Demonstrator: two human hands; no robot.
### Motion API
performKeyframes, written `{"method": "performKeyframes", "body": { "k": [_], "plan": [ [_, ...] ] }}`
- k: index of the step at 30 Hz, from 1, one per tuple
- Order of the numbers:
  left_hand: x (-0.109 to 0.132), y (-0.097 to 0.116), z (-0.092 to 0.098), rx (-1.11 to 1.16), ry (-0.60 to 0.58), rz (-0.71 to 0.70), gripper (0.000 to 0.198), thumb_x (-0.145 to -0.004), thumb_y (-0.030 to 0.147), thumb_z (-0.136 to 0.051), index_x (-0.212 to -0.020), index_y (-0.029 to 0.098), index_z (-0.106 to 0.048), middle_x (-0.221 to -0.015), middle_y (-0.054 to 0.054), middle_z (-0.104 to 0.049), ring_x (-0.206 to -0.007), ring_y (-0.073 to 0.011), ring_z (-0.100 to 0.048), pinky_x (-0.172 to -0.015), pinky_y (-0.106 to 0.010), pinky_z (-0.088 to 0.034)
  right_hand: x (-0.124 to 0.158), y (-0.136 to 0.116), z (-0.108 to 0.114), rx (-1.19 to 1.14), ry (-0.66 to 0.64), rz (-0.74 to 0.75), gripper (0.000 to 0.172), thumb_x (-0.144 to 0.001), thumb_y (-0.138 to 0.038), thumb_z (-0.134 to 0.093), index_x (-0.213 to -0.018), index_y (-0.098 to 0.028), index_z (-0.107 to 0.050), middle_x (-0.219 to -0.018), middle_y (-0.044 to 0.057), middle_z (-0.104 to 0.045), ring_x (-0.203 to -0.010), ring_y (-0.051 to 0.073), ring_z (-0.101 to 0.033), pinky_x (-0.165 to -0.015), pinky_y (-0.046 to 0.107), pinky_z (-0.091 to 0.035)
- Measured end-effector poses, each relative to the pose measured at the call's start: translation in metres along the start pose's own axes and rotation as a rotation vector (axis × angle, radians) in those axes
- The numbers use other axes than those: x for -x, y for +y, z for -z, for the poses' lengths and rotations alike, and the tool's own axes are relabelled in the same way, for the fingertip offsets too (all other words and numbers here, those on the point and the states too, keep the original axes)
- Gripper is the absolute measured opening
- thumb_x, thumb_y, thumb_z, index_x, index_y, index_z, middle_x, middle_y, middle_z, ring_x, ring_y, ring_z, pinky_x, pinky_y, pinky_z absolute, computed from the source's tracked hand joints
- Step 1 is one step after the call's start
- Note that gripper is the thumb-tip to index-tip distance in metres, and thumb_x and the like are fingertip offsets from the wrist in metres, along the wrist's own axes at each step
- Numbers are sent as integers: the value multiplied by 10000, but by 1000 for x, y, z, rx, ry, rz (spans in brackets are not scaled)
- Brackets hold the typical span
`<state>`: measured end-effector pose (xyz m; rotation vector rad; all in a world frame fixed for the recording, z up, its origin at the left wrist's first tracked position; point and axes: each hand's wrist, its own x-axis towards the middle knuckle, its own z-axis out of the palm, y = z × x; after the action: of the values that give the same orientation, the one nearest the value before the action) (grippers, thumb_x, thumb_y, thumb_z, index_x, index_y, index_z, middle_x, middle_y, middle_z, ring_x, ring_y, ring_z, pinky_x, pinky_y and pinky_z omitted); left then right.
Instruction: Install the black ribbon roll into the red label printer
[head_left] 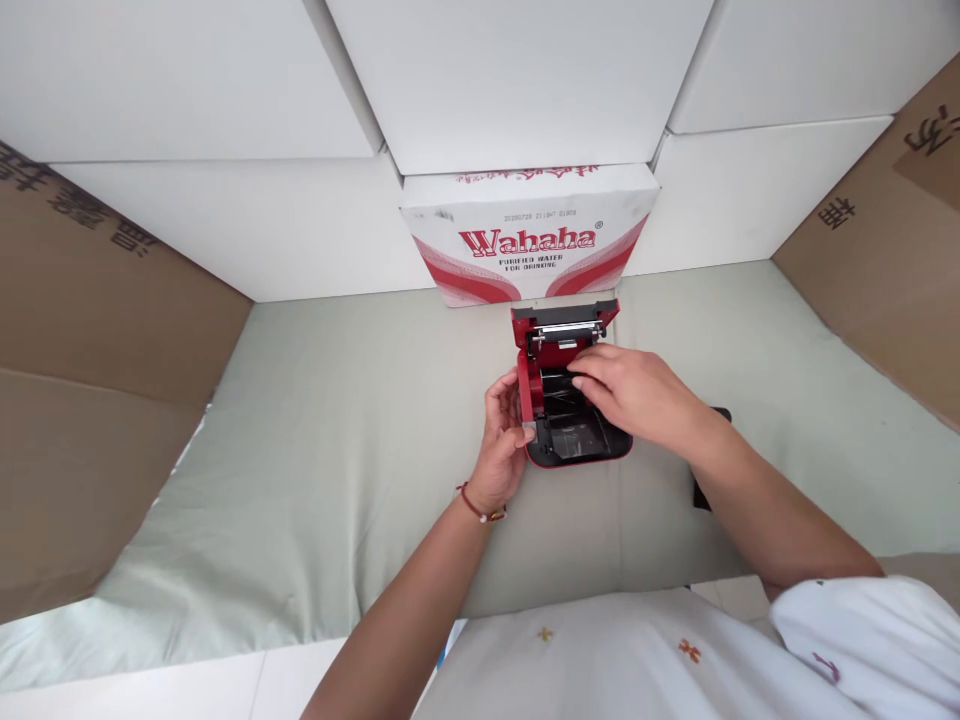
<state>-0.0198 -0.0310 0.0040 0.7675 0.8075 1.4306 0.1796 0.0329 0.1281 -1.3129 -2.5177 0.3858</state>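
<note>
A small red and black printer (526, 400) stands on the cloth with its lid (566, 325) raised, showing a roller and a metal strip. Its compartment (577, 435) is black inside, with shiny, see-through plastic film in it. My left hand (504, 440) grips the printer's left side, thumb on the front corner and fingers around the outer wall. My right hand (626, 390) reaches over the right wall into the compartment below the lid. Its thumb and fingertips are drawn together there; what lies between them I cannot make out.
Pale green cloth (360, 430) covers the table. A Wahaha water carton (529, 235) stands behind the printer, before stacked white boxes (517, 80). Brown cartons flank both sides, left (97, 380) and right (892, 240). A black object (701, 490) lies partly under my right forearm.
</note>
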Motion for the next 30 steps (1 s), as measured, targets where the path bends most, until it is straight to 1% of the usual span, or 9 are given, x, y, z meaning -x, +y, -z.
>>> {"method": "performKeyframes", "body": {
  "k": [2, 4, 9, 13, 18, 21, 23, 26, 30],
  "plan": [
    [-1, 1, 0, -2, 4, -3, 778, -713, 443, -925, -1421, 378, -609, -1618, -32, -554, -1573, -329, -455, -1328, -507, -365, -18, -4, -2, 190, -194, -61, 242, -1043, -174, -585, -1135, -183, -809, -1237, 144, -833, -1006, 336, -809, -747, 433, -616],
    [-2, 1, 0, -3, 9, -6, 779, -700, 441, -932, -1410, 374, -619, -1604, -34, -563, -1566, -329, -459, -1323, -503, -368, -31, -15, -4, 299, -288, -88, 237, -1007, -124, -595, -1096, -160, -813, -1184, 186, -839, -955, 363, -813, -686, 434, -593],
    [-3, -1, 0, 4, 10, -16, 765, -705, 437, -929, -1400, 376, -613, -1605, -34, -557, -1558, -327, -468, -1323, -502, -357, -43, -32, -4, 348, -344, -102, 284, -941, -16, -565, -910, -146, -816, -1000, 218, -846, -916, 359, -819, -684, 402, -569],
    [-2, -1, -1, 4, 2, -21, 752, -714, 439, -919, -1393, 377, -601, -1609, -29, -549, -1565, -322, -461, -1321, -496, -351, -40, -29, -8, 365, -326, -122, 247, -952, -58, -603, -1006, -179, -812, -1068, 191, -849, -913, 321, -813, -689, 368, -561],
    [-2, 1, -3, 10, -9, -15, 719, -728, 417, -904, -1380, 371, -604, -1596, -30, -563, -1556, -319, -471, -1305, -497, -374, -9, -25, 3, 156, -148, -153, 208, -974, -219, -700, -1175, -220, -755, -1168, 142, -807, -866, 304, -782, -697, 390, -562],
    [-2, 2, -3, 35, -14, -10, 719, -727, 398, -901, -1382, 364, -607, -1613, -32, -553, -1563, -317, -463, -1313, -502, -376, 24, -18, 27, -155, -24, -97, 201, -1018, -342, -667, -1184, -257, -741, -1063, 64, -794, -774, 226, -733, -665, 347, -546],
    [-2, 2, -3, 45, -12, -6, 719, -724, 388, -903, -1380, 369, -610, -1638, -29, -533, -1579, -317, -444, -1323, -504, -372, 47, -7, 44, -306, 19, -154, 246, -1029, -438, -653, -1187, -273, -742, -918, 21, -776, -652, 186, -670, -590, 323, -511],
    [-3, 2, -2, 44, -14, -2, 718, -724, 407, -907, -1378, 370, -614, -1641, -33, -526, -1584, -323, -434, -1326, -511, -372, 75, 19, 51, -341, -32, -329, 352, -1013, -570, -643, -1166, -269, -747, -688, -22, -687, -530, 183, -588, -495, 321, -441],
    [-3, 3, -2, 50, -11, 6, 722, -717, 408, -913, -1376, 370, -621, -1620, -31, -540, -1568, -319, -450, -1309, -499, -391, 94, 51, 25, -281, -183, -389, 356, -989, -559, -603, -1081, -252, -757, -722, -1, -720, -584, 210, -631, -558, 345, -500]
  ]
}}
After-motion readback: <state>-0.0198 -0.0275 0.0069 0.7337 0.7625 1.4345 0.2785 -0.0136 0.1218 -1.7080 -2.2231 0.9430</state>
